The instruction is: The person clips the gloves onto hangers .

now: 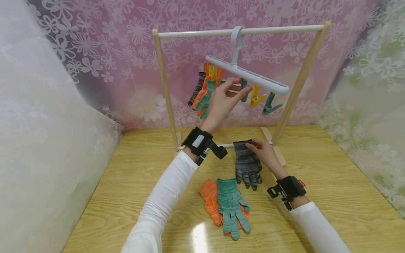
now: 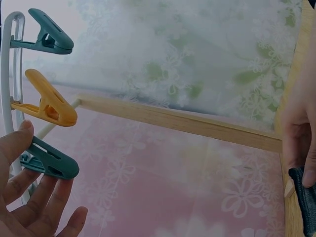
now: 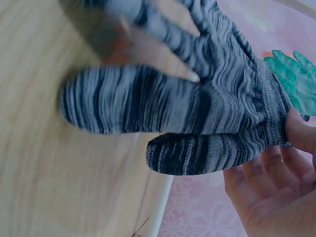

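Observation:
My left hand (image 1: 220,104) is raised to the white hanger (image 1: 253,75) and pinches a dark green clothespin (image 2: 53,159), thumb on one side and fingertips on the other. Beyond it along the hanger dangle a yellow clothespin (image 1: 257,96) and another green clothespin (image 1: 270,104). Lower down, my right hand (image 1: 267,154) pinches a black-and-grey striped knit glove (image 1: 248,163) by its cuff, and the glove's fingers hang toward the table. On the tabletop lies a green glove (image 1: 230,200) partly over an orange glove (image 1: 210,200).
The hanger hooks over the white rod (image 1: 284,30) of a wooden-post rack (image 1: 166,88). Clipped at its far left end hang a striped glove (image 1: 197,88), orange gloves and a green glove, under orange clothespins and a yellow one. Floral cloth (image 1: 136,70) backs the wooden table (image 1: 133,196).

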Tool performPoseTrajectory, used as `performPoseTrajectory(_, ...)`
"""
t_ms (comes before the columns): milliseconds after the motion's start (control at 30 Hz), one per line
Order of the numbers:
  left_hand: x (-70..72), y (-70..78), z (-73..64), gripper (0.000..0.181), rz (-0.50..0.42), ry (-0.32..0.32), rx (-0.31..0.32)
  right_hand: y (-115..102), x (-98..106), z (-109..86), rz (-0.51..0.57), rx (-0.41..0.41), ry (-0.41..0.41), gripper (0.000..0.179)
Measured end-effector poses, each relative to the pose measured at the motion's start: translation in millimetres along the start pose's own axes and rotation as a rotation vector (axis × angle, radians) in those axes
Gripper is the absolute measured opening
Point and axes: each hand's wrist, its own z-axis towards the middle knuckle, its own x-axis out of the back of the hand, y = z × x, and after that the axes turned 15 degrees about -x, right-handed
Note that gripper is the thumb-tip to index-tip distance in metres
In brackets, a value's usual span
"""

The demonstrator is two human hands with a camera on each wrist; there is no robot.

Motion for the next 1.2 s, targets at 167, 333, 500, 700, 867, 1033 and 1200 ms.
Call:
performPoseTrajectory(167,-1.1,-0.3,0.7,0.047,-0.010,0.004,0.015,-16,4,0.7,0.058,0.098,0.083,0.034)
performPoseTrajectory(333,-3.3,-0.5,2.2,0.047,-0.007,0.005,0.022,-32,10,1.0,0.105,0.120,0.125,0.036)
performPoseTrajectory(500,-5.5,-0.6,2.9,0.047,-0.010,0.005,0.031,-43,13,0.4,0.135,0.098,0.132,0.037)
performPoseTrajectory(700,-6.6,-0.7,3.8,0.047,-0.010,0.005,0.028,-51,17,0.2,0.185,0.075,0.130,0.043)
performPoseTrajectory(867,-5.8,0.2,5.4,0.045,-0.002,0.000,0.020,-57,19,1.0,0.194,0.091,0.155,0.042)
performPoseTrajectory(1033,-5.6,1.2,5.8,0.045,-0.002,-0.007,0.030,-63,21,0.4,0.226,0.148,0.181,0.040)
performPoseTrajectory(1200,-5.8,0.7,5.0,0.044,0.003,-0.018,0.046,-73,23,-3.3,0.278,0.186,0.179,0.031)
